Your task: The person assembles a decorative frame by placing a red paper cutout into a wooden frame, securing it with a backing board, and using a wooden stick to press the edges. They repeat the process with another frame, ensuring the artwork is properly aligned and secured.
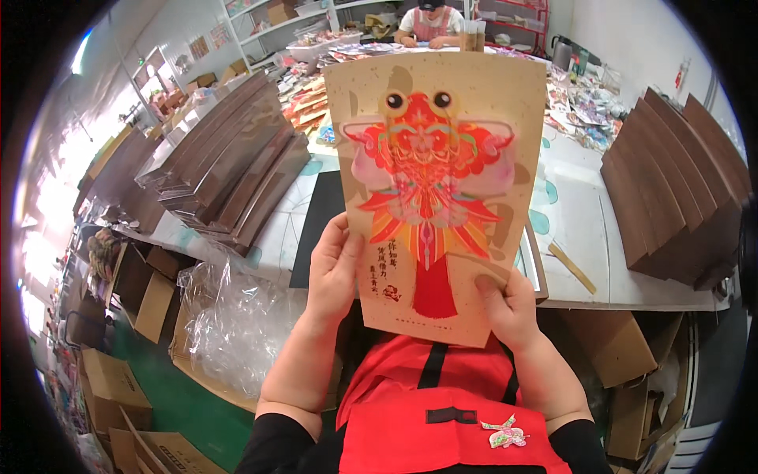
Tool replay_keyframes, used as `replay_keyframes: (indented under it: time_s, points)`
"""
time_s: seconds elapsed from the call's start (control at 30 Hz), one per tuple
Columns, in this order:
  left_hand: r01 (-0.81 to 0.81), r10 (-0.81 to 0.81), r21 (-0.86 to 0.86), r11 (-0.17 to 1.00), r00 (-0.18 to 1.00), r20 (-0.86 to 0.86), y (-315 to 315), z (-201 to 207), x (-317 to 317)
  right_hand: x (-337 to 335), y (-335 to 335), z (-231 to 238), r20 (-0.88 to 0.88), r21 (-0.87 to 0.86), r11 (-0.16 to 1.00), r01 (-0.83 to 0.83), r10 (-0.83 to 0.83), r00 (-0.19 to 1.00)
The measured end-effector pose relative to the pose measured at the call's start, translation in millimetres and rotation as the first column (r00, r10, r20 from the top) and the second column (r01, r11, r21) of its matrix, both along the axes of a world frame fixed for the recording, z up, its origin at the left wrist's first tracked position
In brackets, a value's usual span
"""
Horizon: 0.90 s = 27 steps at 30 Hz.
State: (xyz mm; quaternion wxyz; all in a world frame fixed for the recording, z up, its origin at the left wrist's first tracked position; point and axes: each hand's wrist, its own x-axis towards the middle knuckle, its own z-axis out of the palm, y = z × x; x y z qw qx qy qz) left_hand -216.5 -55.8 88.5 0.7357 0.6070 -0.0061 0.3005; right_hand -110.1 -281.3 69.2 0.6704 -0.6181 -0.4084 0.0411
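I hold a tan speckled card (474, 87) upright in front of me, above the table edge. A red, orange and pink paper goldfish with two round eyes is mounted on it. My left hand (333, 268) grips the card's lower left edge, thumb on the front. My right hand (509, 304) pinches the lower right corner, thumb on the front too. Below the card I see my red apron (442, 411) with a small pink fish ornament (505, 434) lying on it.
Stacks of dark brown frames lie fanned at the left (229, 170) and right (679, 197) of the white table (576, 229). A black mat (320, 221) sits behind the card. A wooden stick (572, 267) lies at right. Clear plastic bag (229, 324) and cardboard boxes (110, 379) fill the floor. Another person (430, 24) sits far back.
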Motion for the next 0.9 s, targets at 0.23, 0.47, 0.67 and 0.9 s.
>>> replay_keyframes:
  time_s: [0.23, 0.47, 0.67, 0.9]
  points:
    - [-0.45, 0.226, 0.893, 0.028, 0.873, 0.433, -30, -27, -13, 8, 15, 7, 0.018, 0.11, 0.991, 0.081, -0.084, 0.996]
    - [-0.058, 0.234, 0.894, 0.444, 0.971, -0.053, -27, -46, -66, 10, 29, 28, 0.31, 0.122, 0.966, 0.226, -0.254, 0.916]
    - [-0.413, 0.247, 0.466, 0.782, 0.893, 0.377, -52, 10, -14, -24, 61, 13, 0.596, 0.076, 0.981, 0.178, -0.188, 0.781]
    - [-0.548, 0.514, 0.171, 0.819, 0.833, 0.206, -53, -1, -20, -31, 67, 24, 0.549, -0.147, 0.985, -0.09, 0.156, 0.821]
